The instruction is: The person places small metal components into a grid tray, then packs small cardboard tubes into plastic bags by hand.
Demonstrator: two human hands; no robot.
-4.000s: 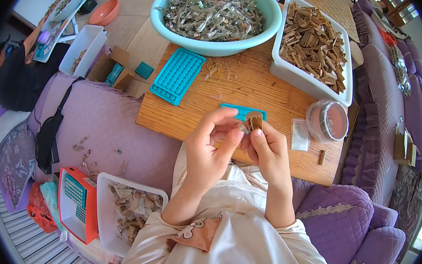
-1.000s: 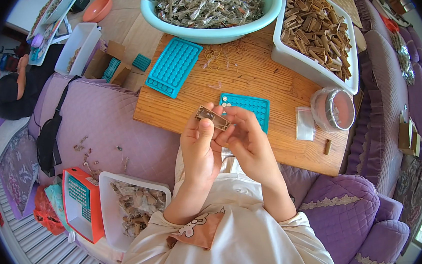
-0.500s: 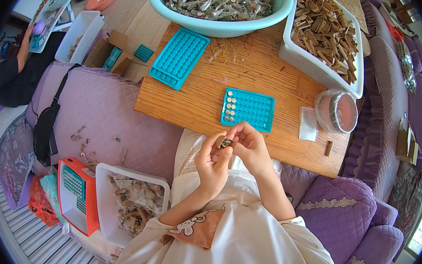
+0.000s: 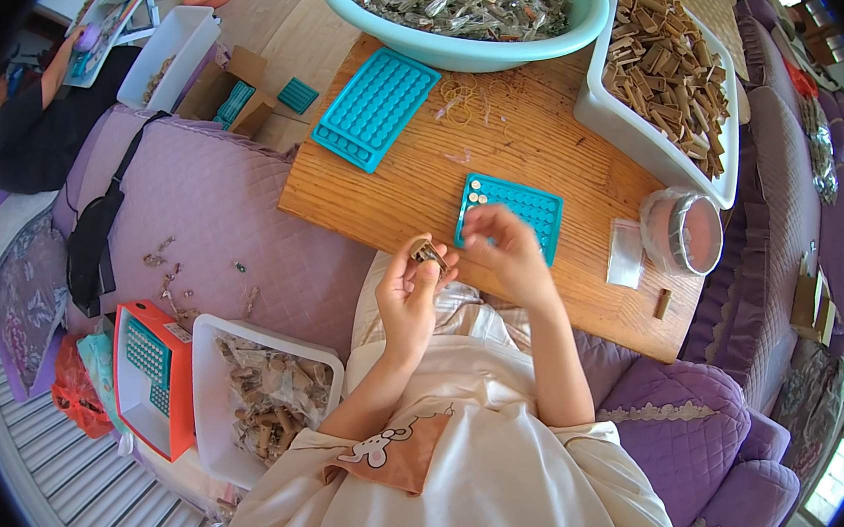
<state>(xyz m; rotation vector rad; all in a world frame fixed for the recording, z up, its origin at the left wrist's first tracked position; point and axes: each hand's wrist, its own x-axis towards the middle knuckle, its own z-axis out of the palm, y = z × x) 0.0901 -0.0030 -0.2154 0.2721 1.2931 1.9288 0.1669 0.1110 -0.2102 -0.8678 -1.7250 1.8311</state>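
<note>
Above my lap, my left hand (image 4: 407,293) is closed on a small folded brown cardboard piece (image 4: 428,254), with something darker inside that I cannot make out. My right hand (image 4: 512,261) is lifted over the near-left part of a blue dimpled tray (image 4: 529,206), its fingers bent and slightly smeared by motion. Whether those fingers hold anything is hidden. A few small pale round pieces (image 4: 476,191) sit in the tray's left dimples; my right hand covers others.
Beyond are stacked blue trays (image 4: 378,112), a pale blue basin (image 4: 469,57) of clear packets and a white bin (image 4: 589,105) of brown cardboard pieces. A clear tub (image 4: 661,222) and plastic bag (image 4: 625,254) lie right. Left are another white bin (image 4: 211,402) and an orange box (image 4: 178,390).
My right hand has left the cardboard piece and moved up over the tray. The left hand keeps the piece, shifted slightly left and up. The whole view has shifted a little.
</note>
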